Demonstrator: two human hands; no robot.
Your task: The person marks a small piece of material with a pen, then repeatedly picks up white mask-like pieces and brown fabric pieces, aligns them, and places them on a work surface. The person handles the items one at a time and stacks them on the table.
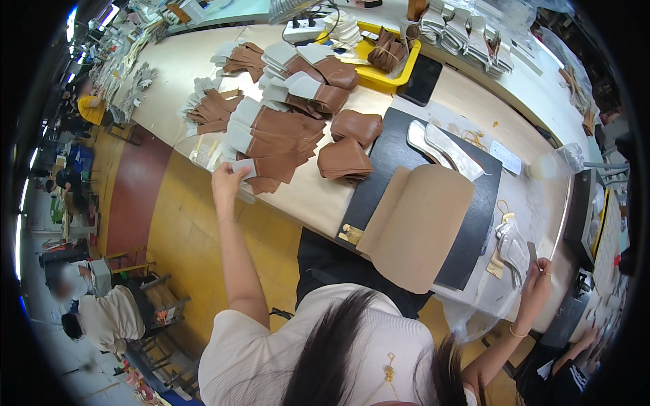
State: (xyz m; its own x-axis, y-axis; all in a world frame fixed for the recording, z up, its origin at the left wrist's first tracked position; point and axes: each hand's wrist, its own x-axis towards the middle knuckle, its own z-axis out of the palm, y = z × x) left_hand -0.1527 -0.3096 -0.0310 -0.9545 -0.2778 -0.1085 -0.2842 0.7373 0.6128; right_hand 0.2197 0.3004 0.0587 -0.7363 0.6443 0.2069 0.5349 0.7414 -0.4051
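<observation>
L hand [229, 183] nearly closed, thumb + fingertips pinching a pale piece [244, 166]; fanned brown pieces [276, 139] just R of it. A snagged pull could drag neighbours off the tabletop [311, 193]. Btwn hands, curled brown sheet [425, 230] overhangs, so an arm might knock it. R hand [539, 285] curled round thin grey strip [532, 255], type unclear; careless swing could scatter pale cutouts [512, 249] beside it.

Count them: 2 hands in play, the left hand [230, 181] pinching 1 pale grey piece [244, 166], the right hand [537, 283] 1 flat grey strip [532, 256]! Centre bench [315, 206], 1 black board [475, 210], 1 curved tan sheet [426, 233]; left of them, 2 folded brown stacks [357, 127]. Far side: 1 yellow tray [382, 81], 1 tied brown bundle [388, 51] inside, 1 black phone [420, 80] right, 1 white power strip [303, 29] left.
</observation>
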